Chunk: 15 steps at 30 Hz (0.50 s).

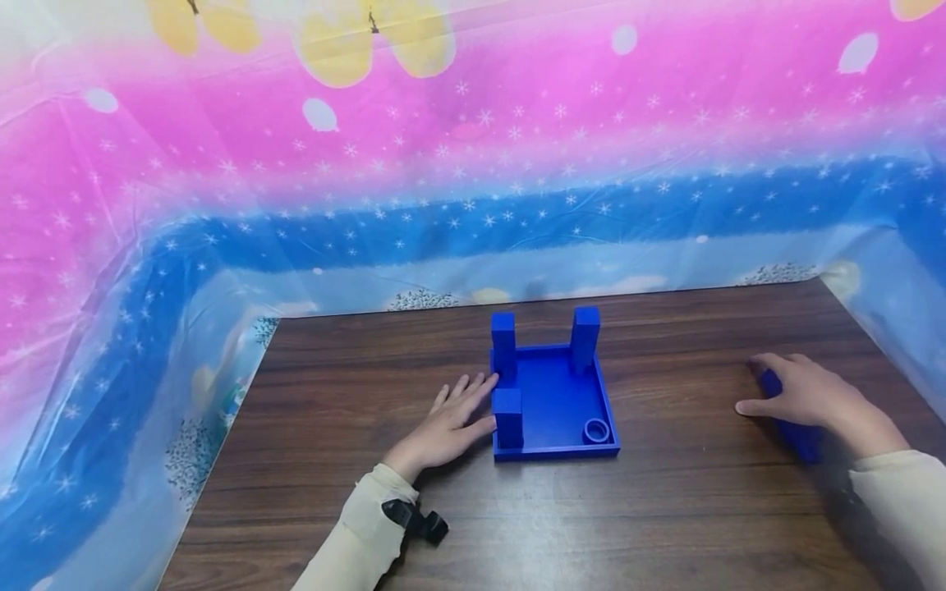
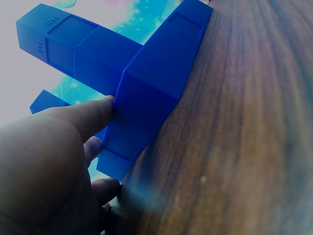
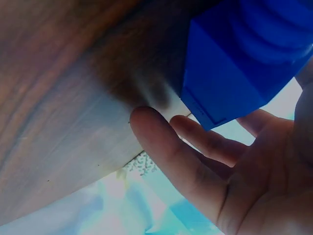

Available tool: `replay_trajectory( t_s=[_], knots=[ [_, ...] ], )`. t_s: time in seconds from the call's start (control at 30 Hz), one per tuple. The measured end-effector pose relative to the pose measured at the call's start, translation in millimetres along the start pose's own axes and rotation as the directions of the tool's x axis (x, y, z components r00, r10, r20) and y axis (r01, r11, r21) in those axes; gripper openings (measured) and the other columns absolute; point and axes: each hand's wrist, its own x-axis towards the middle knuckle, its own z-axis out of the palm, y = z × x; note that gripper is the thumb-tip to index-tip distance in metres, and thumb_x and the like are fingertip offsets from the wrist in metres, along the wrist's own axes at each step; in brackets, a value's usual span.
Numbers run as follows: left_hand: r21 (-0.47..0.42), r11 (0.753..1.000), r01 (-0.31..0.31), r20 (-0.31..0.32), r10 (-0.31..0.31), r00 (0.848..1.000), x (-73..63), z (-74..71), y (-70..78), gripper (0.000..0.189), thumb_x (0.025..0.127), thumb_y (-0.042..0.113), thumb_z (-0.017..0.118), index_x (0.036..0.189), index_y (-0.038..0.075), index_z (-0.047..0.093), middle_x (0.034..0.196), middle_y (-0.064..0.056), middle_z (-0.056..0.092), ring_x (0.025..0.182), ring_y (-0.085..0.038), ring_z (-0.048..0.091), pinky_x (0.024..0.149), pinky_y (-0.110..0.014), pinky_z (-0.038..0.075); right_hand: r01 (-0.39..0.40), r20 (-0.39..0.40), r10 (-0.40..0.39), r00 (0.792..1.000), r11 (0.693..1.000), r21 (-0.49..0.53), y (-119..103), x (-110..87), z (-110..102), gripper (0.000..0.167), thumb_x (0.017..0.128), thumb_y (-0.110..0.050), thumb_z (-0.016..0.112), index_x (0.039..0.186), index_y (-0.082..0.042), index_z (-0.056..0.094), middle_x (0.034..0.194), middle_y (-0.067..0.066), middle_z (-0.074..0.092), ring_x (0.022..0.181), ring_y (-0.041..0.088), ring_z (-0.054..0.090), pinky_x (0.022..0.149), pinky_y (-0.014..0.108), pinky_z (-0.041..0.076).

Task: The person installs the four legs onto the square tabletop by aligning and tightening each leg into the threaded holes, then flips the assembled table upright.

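Note:
A blue square tray (image 1: 554,406) with a low rim lies on the table, a blue post upright at each of three corners: back left (image 1: 503,343), back right (image 1: 585,338) and front left (image 1: 507,419). A round ring socket (image 1: 595,431) shows at its front right corner. My left hand (image 1: 446,425) rests flat, its fingertips and thumb against the tray's left side (image 2: 146,100). Far to the right, my right hand (image 1: 809,400) spreads over another blue post (image 1: 801,443) lying on the table. That post has a threaded end (image 3: 274,34); my thumb stands apart from it.
The dark wood-grain table (image 1: 355,361) ends at the back and sides against a pink and blue patterned cloth (image 1: 443,180). A black strap with a small device (image 1: 415,521) sits on the left sleeve.

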Motion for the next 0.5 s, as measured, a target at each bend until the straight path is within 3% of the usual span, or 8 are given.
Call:
replay_trajectory(
  t_s=[0.5],
  knots=[
    [0.009, 1.000, -0.004, 0.004, 0.004, 1.000, 0.1, 0.0, -0.4, 0.070, 0.112, 0.045, 0.049, 0.171, 0.022, 0.020, 0.175, -0.013, 0.017, 0.163, -0.032, 0.001, 0.129, -0.055, -0.005, -0.001, 0.023, 0.000, 1.000, 0.999, 0.035, -2.1, 5.0, -2.9, 0.102, 0.081, -0.060, 0.085, 0.138, 0.017, 0.050, 0.130, 0.049, 0.048, 0.120, 0.068, 0.045, 0.090, 0.077, 0.044]
  ],
)
